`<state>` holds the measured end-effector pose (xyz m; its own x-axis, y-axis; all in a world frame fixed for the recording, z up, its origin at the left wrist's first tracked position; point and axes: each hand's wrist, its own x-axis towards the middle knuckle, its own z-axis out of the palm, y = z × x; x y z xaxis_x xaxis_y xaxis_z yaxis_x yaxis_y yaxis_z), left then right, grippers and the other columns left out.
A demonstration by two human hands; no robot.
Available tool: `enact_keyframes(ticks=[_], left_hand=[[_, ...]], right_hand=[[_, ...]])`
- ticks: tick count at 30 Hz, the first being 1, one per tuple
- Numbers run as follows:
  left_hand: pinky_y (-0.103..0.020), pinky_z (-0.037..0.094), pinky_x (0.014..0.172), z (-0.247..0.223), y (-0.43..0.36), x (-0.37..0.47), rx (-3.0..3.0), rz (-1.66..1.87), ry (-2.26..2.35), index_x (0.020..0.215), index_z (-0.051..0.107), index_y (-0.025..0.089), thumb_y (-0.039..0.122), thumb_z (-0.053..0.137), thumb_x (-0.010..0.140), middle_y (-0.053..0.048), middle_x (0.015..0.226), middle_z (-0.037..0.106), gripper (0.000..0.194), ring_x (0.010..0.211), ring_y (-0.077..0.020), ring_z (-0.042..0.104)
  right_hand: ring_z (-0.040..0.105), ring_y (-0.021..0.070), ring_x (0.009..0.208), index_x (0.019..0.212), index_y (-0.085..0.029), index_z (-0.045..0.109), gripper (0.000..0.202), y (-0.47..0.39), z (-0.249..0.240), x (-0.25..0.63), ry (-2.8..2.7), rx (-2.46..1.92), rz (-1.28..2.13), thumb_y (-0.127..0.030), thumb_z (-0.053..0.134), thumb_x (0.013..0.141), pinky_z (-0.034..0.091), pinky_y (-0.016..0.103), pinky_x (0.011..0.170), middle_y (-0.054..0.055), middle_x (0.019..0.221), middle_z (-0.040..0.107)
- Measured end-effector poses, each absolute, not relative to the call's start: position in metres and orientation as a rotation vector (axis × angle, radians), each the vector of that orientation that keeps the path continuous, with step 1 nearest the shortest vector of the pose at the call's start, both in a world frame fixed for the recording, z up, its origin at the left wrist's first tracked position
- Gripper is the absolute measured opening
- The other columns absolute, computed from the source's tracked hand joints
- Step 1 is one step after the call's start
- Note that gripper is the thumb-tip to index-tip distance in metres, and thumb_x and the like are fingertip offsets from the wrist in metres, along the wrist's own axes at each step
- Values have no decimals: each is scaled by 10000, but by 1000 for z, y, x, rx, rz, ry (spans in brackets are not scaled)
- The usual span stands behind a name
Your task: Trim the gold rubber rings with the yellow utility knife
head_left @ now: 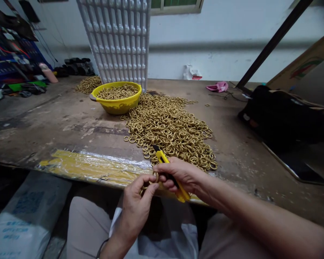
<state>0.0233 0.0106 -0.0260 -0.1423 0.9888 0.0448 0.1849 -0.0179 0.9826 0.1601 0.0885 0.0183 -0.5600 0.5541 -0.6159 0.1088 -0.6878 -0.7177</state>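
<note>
My left hand (137,203) pinches a brass-coloured ring (156,176) between thumb and forefinger, over the table's front edge; more ring shapes show partly inside its fingers. Close against it on the right, my right hand (179,174) is closed around a yellow utility knife (162,157), its dark tip pointing up and away toward the rings. Its fingertips are at the held ring. Just beyond both hands spreads a large pile of brass-coloured rings (170,126). A yellow basin (120,105) full of similar rings stands behind, to the left of the pile.
Yellow tape (91,167) covers part of the front edge of the table (54,122). A ridged translucent panel (121,43) stands behind the basin. At the right are a dark bag (283,115) and a phone-like flat object (299,167). A white sack (24,216) lies below left.
</note>
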Motion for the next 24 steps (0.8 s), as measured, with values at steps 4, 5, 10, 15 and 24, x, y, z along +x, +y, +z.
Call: enact_keyframes(ticks=[4,5,10,15,24], left_hand=[[-183,370,470,-24,11,19,977,1163,1269,784,633,176,313,667,774,-4,687,601,142,532,-92,485],[-164,300,409,-23,11,18,872,1153,1214,783,614,171,337,668,772,5,676,575,175,485,-69,420],[-137,209,368,-15,8,13,668,1192,1045,787,569,155,366,687,757,4,717,538,243,493,-47,356],[-142,206,388,-14,5,12,695,1224,992,808,558,164,358,666,783,40,619,447,223,497,-53,329],[-198,250,469,-12,0,3,950,1253,832,731,517,165,310,587,860,25,645,371,206,554,-74,332]], right_hand=[[298,54,355,560,-184,425,306,84,22,159,-1545,-1366,1934,-319,477,829,229,186,357,-67,448,390],[314,61,380,563,-184,426,304,81,24,160,-1735,-1384,1728,-314,470,834,233,193,383,-62,459,394],[465,101,561,668,-167,533,75,67,31,165,-2483,-1390,719,-128,525,732,258,228,522,-8,612,553],[544,139,616,784,-168,591,100,58,30,163,-2704,-1428,399,-141,496,770,245,269,535,34,726,645],[573,163,618,808,-165,625,148,81,24,172,-2738,-1563,229,-144,482,774,222,273,520,70,748,683]])
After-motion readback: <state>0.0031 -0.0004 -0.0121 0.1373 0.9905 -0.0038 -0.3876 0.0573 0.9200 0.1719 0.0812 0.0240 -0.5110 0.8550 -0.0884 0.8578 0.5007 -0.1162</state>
